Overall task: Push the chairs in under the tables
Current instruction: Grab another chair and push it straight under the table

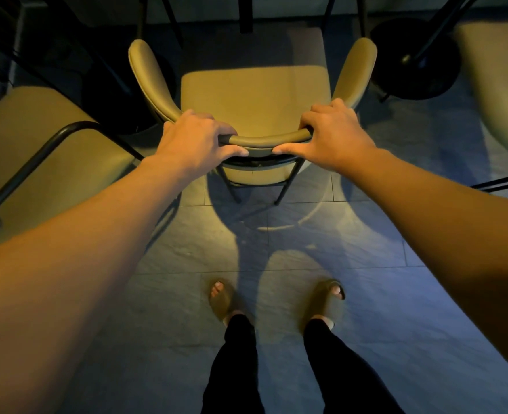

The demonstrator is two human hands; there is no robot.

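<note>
A tan padded chair (pixel 255 97) with a curved backrest and black metal legs stands straight ahead of me, its seat facing away. My left hand (pixel 197 137) grips the left part of the backrest's top rail. My right hand (pixel 333 131) grips the right part of the same rail. A dark table post (pixel 245 13) rises just beyond the seat's front edge; the tabletop is out of view.
A second tan chair (pixel 46 150) with a black frame stands close on my left. Part of a third tan seat (pixel 498 85) shows at the right. A round black table base (pixel 415 58) sits at upper right. My sandalled feet (pixel 276 300) stand on grey floor tiles.
</note>
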